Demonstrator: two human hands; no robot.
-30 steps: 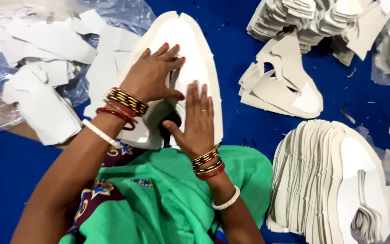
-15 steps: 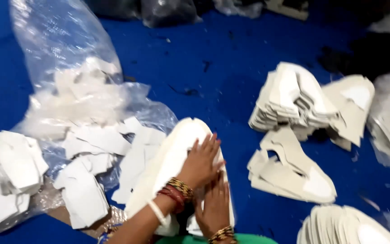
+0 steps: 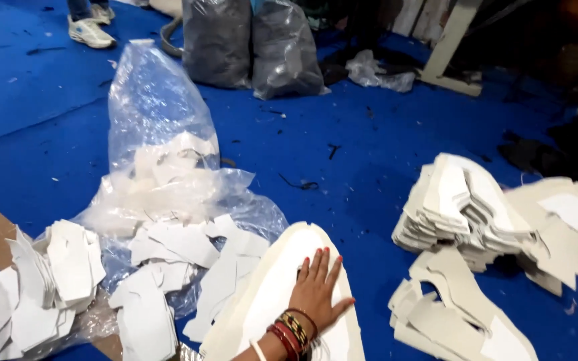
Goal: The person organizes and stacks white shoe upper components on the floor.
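1. Head view shows one hand (image 3: 316,291) lying flat, fingers spread, on a stack of large white cut pieces (image 3: 269,301) at the bottom centre; which hand it is, I cannot tell.
2. Bangles (image 3: 289,332) circle its wrist.
3. Left of the stack, loose white pieces (image 3: 168,244) spill from a clear plastic bag (image 3: 158,113) on the blue floor (image 3: 356,174).
4. Right of it lie two more white stacks (image 3: 463,200).
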